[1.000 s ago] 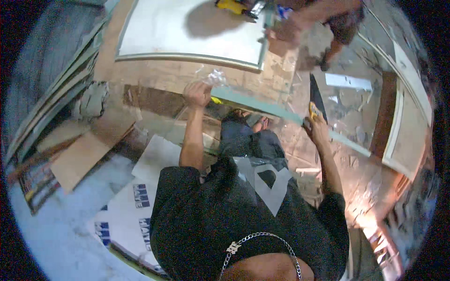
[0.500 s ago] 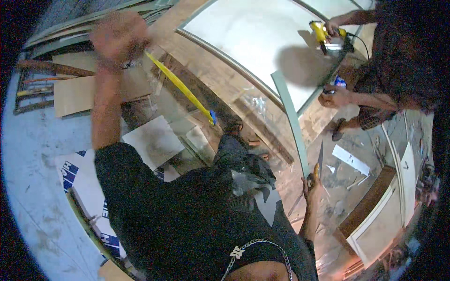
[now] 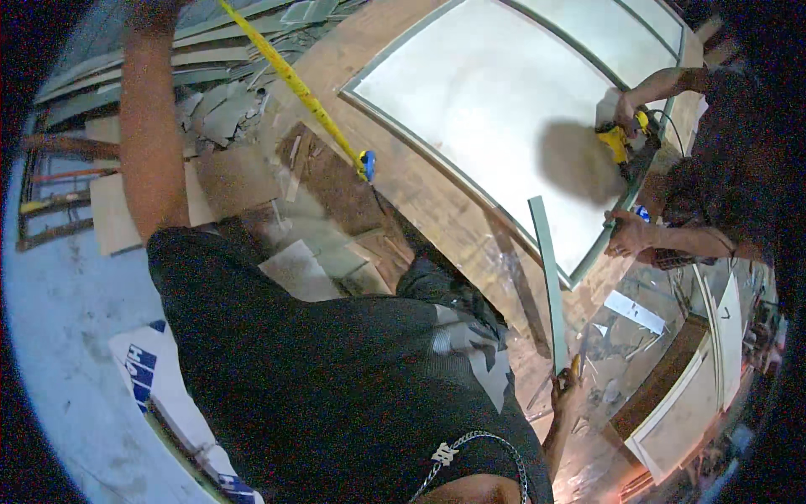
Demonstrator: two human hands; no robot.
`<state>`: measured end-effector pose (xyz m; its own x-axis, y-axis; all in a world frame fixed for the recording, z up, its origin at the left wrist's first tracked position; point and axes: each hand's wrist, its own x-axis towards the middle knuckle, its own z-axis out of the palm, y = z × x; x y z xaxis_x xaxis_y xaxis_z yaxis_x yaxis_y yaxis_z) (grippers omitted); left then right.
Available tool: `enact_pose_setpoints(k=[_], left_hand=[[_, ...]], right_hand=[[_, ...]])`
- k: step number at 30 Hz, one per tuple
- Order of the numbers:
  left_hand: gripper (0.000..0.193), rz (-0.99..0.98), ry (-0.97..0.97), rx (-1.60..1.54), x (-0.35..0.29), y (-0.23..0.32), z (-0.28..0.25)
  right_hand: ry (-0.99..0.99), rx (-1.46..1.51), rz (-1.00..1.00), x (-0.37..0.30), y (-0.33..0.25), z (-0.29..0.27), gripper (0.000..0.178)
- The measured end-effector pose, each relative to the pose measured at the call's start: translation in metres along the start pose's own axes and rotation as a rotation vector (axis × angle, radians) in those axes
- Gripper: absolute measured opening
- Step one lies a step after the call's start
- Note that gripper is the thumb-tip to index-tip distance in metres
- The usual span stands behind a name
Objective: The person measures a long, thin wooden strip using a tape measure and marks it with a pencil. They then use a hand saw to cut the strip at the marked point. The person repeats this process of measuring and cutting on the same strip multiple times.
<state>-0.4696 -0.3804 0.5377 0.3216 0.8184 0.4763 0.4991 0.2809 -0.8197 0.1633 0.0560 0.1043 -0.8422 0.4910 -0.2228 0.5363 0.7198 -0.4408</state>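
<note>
My left arm reaches up at the far left, and my left hand (image 3: 153, 12) is cut off by the top edge, its fingers hidden. From close by it, the yellow blade of a tape measure (image 3: 294, 80) slants down to its blue case (image 3: 367, 165). Low on the right, my right hand (image 3: 567, 391) is closed around the lower end of a long grey-green strip (image 3: 550, 286). The same hand also holds a yellow-handled tool (image 3: 576, 366) with a narrow dark blade. The strip's upper end overlaps the edge of a large white panel (image 3: 470, 92) in view.
At right a co-worker holds a yellow power tool (image 3: 617, 143) at the panel's dark frame; their other hand (image 3: 631, 235) rests by its corner. Offcut boards (image 3: 235, 181) and long strips lie at left. More panels (image 3: 680, 412) lean at lower right, beside scraps on the floor.
My left hand has risen toward the top edge, and the tape measure has shifted up with it. My right hand and the strip sit lower in view. The co-worker's power tool is lower too.
</note>
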Motion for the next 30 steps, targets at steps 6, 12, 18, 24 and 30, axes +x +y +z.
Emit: enact_pose_setpoints(k=[6,12,18,24,30], left_hand=[[0.031,-0.183,-0.093,-0.041,-0.114,-0.047,0.082],[0.033,-0.243,-0.353,0.208,-0.287,-0.113,0.159],[0.033,-0.74,-0.452,0.393,-0.316,-0.018,0.214],[0.07,-1.461,-0.287,-0.214,-0.313,0.21,0.247],[0.058,-1.634,-0.418,-0.563,-0.318,0.357,0.208]], right_hand=[[-0.033,0.185,0.167,-0.006,-0.024,0.017,0.025],[0.029,0.135,0.137,-0.022,0.001,0.043,0.023],[0.114,0.017,0.295,-0.043,0.004,0.055,0.026],[0.127,0.155,0.283,-0.048,-0.026,0.056,0.032],[0.111,0.023,0.333,-0.028,-0.08,0.023,0.037]])
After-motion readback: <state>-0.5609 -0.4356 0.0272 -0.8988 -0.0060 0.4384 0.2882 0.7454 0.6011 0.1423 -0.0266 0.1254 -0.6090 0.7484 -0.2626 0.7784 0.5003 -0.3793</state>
